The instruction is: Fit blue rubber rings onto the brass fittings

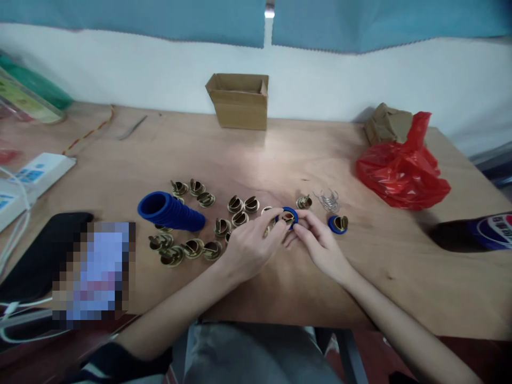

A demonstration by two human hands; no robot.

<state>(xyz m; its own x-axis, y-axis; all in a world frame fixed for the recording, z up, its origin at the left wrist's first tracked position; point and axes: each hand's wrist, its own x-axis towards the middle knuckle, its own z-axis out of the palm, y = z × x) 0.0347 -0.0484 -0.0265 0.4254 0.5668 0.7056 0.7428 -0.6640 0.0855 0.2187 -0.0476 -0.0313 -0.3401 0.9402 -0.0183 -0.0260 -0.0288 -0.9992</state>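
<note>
A blue ring (295,213) is pinched between my two hands, with a brass fitting (286,217) seen inside it. My left hand (254,242) closes its fingers on the ring's near left side. On the right edge, my right hand (318,242) grips with thumb and fingers. Several round brass fittings with raised flaps (193,247) stand to the left of my hands. Among them leans a tilted stack of blue rings (172,212). Right of my hands lies a brass fitting with a blue ring around it (338,224); a bare brass fitting (304,201) sits behind them.
Thin silvery wire pieces (330,201) lie beyond my right hand. An open cardboard box (242,109) stands by the wall. Farther right are a red plastic bag (402,173) and a dark bottle (472,233). A black phone (44,250) and a white power strip (36,181) occupy the left.
</note>
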